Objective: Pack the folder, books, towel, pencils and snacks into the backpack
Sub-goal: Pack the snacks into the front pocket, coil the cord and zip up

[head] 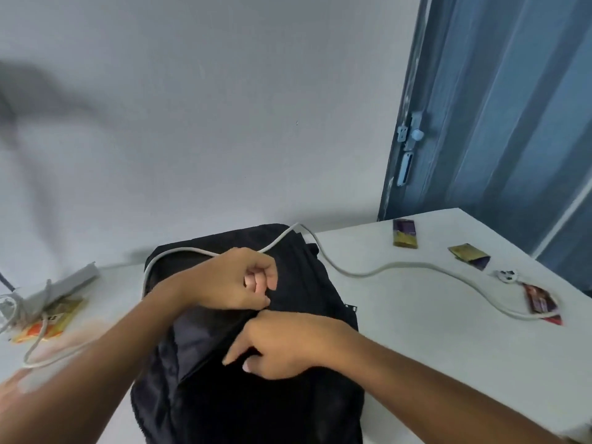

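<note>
Backpack: mid desk, flat, prob so zip faces up.
Left hand: pinching fabric/zip at opening, likely to steady.
Right hand: gripping flap just below.
Snacks: right of backpack, unpacked.

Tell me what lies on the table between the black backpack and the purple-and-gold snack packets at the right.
In the head view, only the white cable crosses the table between the backpack and the snack packets.

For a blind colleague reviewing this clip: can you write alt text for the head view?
Two hands work at a black backpack on a white table: the left hand pinches its fabric, the right hand grips it just below. A grey cable runs over the backpack, and snack packets lie on the table to the right.
</note>
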A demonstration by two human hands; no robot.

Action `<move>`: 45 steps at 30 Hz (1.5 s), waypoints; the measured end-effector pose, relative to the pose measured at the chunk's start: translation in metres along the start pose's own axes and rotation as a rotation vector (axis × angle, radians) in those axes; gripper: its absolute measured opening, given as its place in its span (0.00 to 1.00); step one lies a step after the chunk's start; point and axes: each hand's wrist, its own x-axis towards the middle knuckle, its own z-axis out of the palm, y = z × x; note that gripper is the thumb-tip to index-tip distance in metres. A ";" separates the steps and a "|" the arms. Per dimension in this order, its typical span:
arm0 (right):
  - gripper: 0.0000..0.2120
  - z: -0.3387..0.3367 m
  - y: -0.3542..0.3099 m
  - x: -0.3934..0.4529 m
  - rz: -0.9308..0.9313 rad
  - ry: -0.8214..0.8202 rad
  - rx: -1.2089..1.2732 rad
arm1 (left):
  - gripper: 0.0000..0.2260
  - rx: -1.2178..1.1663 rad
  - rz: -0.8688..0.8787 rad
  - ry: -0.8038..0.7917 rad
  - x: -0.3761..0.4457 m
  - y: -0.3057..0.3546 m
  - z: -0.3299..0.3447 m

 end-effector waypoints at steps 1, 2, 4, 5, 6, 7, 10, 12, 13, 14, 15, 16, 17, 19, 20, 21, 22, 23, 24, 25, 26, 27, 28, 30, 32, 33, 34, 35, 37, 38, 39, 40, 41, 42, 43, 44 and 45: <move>0.16 -0.007 0.005 -0.011 -0.004 -0.026 0.108 | 0.06 -0.013 0.026 -0.015 0.011 0.001 0.003; 0.15 -0.014 0.008 -0.023 -0.009 -0.040 0.213 | 0.05 -0.026 0.045 -0.004 0.020 0.001 0.007; 0.15 -0.026 0.017 -0.049 -0.021 -0.002 0.426 | 0.04 -0.040 0.089 0.052 0.039 0.005 0.016; 0.15 -0.029 0.027 -0.059 -0.019 0.071 0.526 | 0.04 -0.037 0.116 0.079 0.049 0.008 0.020; 0.14 -0.031 0.038 -0.071 -0.001 0.172 0.602 | 0.04 -0.031 0.138 0.090 0.061 0.011 0.026; 0.13 -0.032 0.053 -0.081 0.044 0.298 0.637 | 0.03 -0.020 0.155 0.091 0.072 0.014 0.032; 0.10 -0.032 0.107 -0.112 0.257 0.659 0.612 | 0.05 0.026 0.184 0.058 0.101 0.023 0.048; 0.10 -0.030 0.150 -0.138 0.399 0.832 0.574 | 0.05 0.069 0.192 0.002 0.123 0.032 0.061; 0.10 -0.028 0.172 -0.149 0.460 0.902 0.563 | 0.04 0.097 0.194 -0.022 0.131 0.035 0.067; 0.10 -0.026 0.196 -0.162 0.511 0.966 0.549 | 0.04 0.118 0.193 -0.042 0.143 0.041 0.073; 0.11 -0.023 0.217 -0.175 0.561 1.027 0.525 | 0.04 0.134 0.190 -0.063 0.154 0.047 0.078; 0.11 -0.021 0.239 -0.188 0.607 1.085 0.498 | 0.05 0.153 0.191 -0.088 0.168 0.055 0.085; 0.11 -0.019 0.259 -0.199 0.662 1.137 0.458 | 0.06 0.181 0.197 -0.113 0.180 0.063 0.092; 0.10 -0.016 0.292 -0.224 0.769 1.216 0.401 | 0.05 0.248 0.225 -0.157 0.211 0.083 0.114; 0.10 -0.014 0.302 -0.232 0.803 1.250 0.385 | 0.05 0.272 0.242 -0.168 0.223 0.093 0.126; 0.11 -0.013 0.313 -0.243 0.830 1.282 0.369 | 0.05 0.288 0.260 -0.176 0.240 0.105 0.142; 0.11 -0.012 0.322 -0.254 0.841 1.310 0.352 | 0.06 0.305 0.279 -0.171 0.256 0.118 0.159; 0.11 -0.012 0.328 -0.263 0.851 1.333 0.336 | 0.07 0.316 0.300 -0.156 0.269 0.131 0.176; 0.11 -0.009 0.338 -0.275 0.860 1.360 0.329 | 0.08 0.317 0.327 -0.137 0.285 0.144 0.196; 0.11 -0.007 0.345 -0.286 0.876 1.384 0.327 | 0.08 0.307 0.353 -0.110 0.297 0.156 0.216; 0.11 -0.004 0.352 -0.296 0.889 1.404 0.332 | 0.08 0.294 0.374 -0.082 0.308 0.166 0.233; 0.11 -0.002 0.357 -0.305 0.906 1.410 0.344 | 0.09 0.286 0.380 -0.056 0.316 0.174 0.250; 0.11 0.002 0.364 -0.312 0.914 1.409 0.364 | 0.11 0.286 0.376 -0.029 0.322 0.180 0.266; 0.11 0.008 0.375 -0.325 0.932 1.381 0.398 | 0.14 0.305 0.349 0.021 0.332 0.192 0.294; 0.12 0.014 0.381 -0.331 0.938 1.339 0.426 | 0.15 0.326 0.313 0.040 0.338 0.196 0.309; 0.12 0.016 0.382 -0.333 0.941 1.314 0.437 | 0.14 0.316 0.299 0.031 0.340 0.196 0.312; 0.13 0.017 0.383 -0.335 0.946 1.288 0.449 | 0.12 0.290 0.295 0.020 0.342 0.197 0.313; 0.13 0.017 0.384 -0.337 0.950 1.257 0.463 | 0.12 0.242 0.295 0.021 0.343 0.197 0.312; 0.13 0.019 0.389 -0.336 0.931 1.201 0.492 | 0.13 0.105 0.304 0.084 0.343 0.196 0.306; 0.14 0.020 0.392 -0.335 0.919 1.169 0.501 | 0.13 0.042 0.309 0.135 0.343 0.196 0.301; 0.16 0.021 0.393 -0.332 0.912 1.132 0.514 | 0.13 -0.014 0.305 0.190 0.344 0.197 0.296; 0.18 0.021 0.395 -0.330 0.911 1.095 0.521 | 0.13 -0.068 0.280 0.242 0.344 0.198 0.291; 0.18 0.020 0.395 -0.329 0.912 1.053 0.495 | 0.12 -0.120 0.239 0.285 0.345 0.199 0.285; 0.19 0.019 0.395 -0.327 0.926 1.002 0.435 | 0.11 -0.166 0.199 0.313 0.345 0.201 0.278; 0.19 0.018 0.393 -0.325 0.946 0.941 0.349 | 0.10 -0.195 0.165 0.322 0.346 0.201 0.272; 0.19 0.016 0.391 -0.323 0.970 0.886 0.259 | 0.09 -0.205 0.137 0.310 0.345 0.201 0.267; 0.20 0.014 0.389 -0.321 0.992 0.857 0.180 | 0.08 -0.213 0.115 0.275 0.344 0.200 0.263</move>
